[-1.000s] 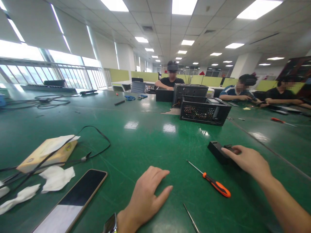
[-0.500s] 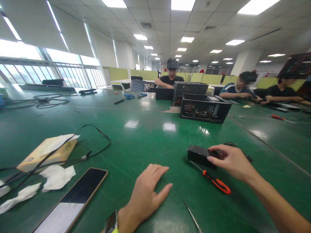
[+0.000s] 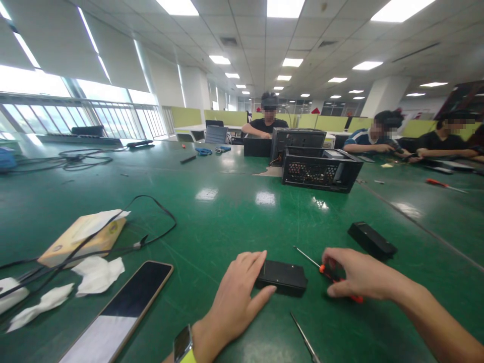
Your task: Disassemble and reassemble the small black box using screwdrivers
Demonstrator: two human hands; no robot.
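Note:
A black rectangular box (image 3: 284, 276) lies on the green table in front of me. My left hand (image 3: 238, 292) grips its left end, thumb at the near side and fingers at the far side. Over the handle of an orange-and-black screwdriver (image 3: 308, 256) hovers my right hand (image 3: 353, 275), its thumb and fingers curved but apart. The hand partly hides that handle. A second black box (image 3: 372, 239) rests beyond my right hand. Close to the front edge of the view lies a thin metal shaft (image 3: 302, 335), its rear end cut off.
A phone (image 3: 121, 307), crumpled tissues (image 3: 100, 275), a tissue pack (image 3: 85, 237) and black cables (image 3: 162, 206) lie at left. Open black computer cases (image 3: 321, 169) stand farther back. One person (image 3: 266, 121) sits behind them; other people work at the right near another screwdriver (image 3: 446, 185).
The black box has moved left and nearer, from my right hand to my left. My right hand has released it and come down over the screwdriver, uncovering the second box.

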